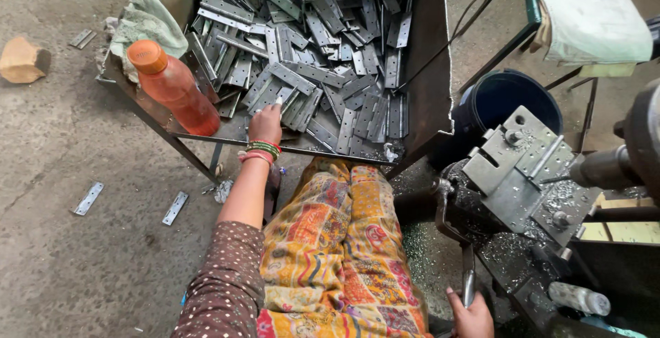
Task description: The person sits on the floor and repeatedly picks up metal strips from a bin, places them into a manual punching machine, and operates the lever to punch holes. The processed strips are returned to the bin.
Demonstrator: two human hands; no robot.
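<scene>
Left arm extended forward to metal tray point(426, 97); right hand low at machine.
Left hand point(266, 123), palm down, fingertips pinching one of the perforated steel strips point(323, 70) at the heap's near edge. Right hand point(471, 316) fisted around the upright lever handle point(467, 279) beside the jig plate point(522, 173).

bottle point(173, 89) left of plates point(323, 56) in tray point(430, 83)
</scene>
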